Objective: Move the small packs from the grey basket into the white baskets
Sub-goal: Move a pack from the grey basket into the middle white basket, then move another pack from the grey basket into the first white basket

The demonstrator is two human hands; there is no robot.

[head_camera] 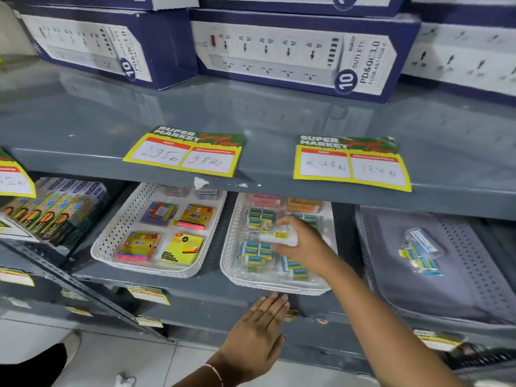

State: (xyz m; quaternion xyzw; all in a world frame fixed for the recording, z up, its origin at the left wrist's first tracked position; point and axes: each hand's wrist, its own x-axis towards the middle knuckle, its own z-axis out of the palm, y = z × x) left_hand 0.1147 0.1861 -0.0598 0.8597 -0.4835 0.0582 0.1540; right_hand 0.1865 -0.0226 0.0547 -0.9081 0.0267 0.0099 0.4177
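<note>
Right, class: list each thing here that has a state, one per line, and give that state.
right hand: closed on a clear pack over the right white basket
left hand: open, flat on the shelf edge
grey basket: one pack left inside
left white basket: part filled with sticky notes

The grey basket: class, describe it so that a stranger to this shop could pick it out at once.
Find the grey shelf under the yellow price cards. Three baskets sit along it; the grey basket is farthest right, beside the white basket that the right hand reaches into. It alone is grey, and it holds only one small cluster of blue and yellow packs.
</note>
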